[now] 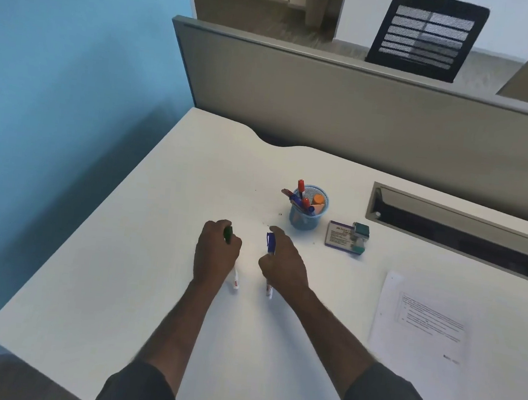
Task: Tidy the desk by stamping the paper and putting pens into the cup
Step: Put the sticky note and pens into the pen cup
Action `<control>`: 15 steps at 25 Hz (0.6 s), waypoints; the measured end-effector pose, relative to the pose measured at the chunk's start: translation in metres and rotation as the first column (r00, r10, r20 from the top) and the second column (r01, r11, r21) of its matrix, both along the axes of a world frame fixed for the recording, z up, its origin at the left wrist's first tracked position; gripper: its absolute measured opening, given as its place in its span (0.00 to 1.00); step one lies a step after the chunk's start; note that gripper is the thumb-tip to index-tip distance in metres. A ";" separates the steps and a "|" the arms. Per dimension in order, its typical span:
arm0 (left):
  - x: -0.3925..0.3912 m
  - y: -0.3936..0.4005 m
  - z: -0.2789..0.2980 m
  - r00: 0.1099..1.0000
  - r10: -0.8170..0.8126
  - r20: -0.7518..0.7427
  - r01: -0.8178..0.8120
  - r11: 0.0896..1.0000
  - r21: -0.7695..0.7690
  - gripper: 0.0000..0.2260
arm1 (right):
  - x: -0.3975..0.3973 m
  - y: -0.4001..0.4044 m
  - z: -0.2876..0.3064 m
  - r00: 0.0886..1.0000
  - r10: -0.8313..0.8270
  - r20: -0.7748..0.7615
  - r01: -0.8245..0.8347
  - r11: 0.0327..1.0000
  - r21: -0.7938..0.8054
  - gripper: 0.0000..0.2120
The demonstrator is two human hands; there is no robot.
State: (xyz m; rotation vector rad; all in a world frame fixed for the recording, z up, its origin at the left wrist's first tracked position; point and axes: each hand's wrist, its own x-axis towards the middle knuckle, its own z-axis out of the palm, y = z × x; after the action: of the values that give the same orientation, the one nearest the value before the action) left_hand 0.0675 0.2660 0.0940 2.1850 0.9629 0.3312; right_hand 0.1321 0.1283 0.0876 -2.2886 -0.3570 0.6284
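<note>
Hands (pixel 217 253) grip two markers (pixel 270 243) (one each).

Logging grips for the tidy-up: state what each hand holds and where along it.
Left hand: green-capped marker, gripped around its middle. Right hand: blue-capped marker, also gripped mid-barrel, cap end toward the cup.

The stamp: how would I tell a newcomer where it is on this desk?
Start at the white desk and find the blue mesh pen cup near its middle. Just right of the cup lies a purple-edged ink pad box, and the stamp sits at that box's right end. It is the only small blocky item with a dark green top, unlike the slim markers nearby.
</note>
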 end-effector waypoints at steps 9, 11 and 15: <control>0.042 -0.027 0.089 0.918 -0.118 0.380 0.091 0.992 0.087 0.13 | 0.046 -0.071 0.092 0.888 -0.272 0.371 0.131 0.923 0.363 0.18; 0.049 -0.033 0.107 0.880 -0.135 0.455 0.103 0.990 0.096 0.13 | 0.061 -0.080 0.104 0.837 -0.326 0.440 0.135 0.902 0.410 0.16; 0.061 -0.043 0.132 0.823 -0.161 0.545 0.130 0.987 0.095 0.12 | 0.086 -0.091 0.113 0.740 -0.380 0.554 0.142 0.894 0.424 0.15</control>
State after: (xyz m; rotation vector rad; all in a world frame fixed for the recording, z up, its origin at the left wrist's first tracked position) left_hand 0.1290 0.2228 0.2260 2.0135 0.4614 0.8678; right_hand 0.2177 0.0375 0.2008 -2.0697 -0.4000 -0.3596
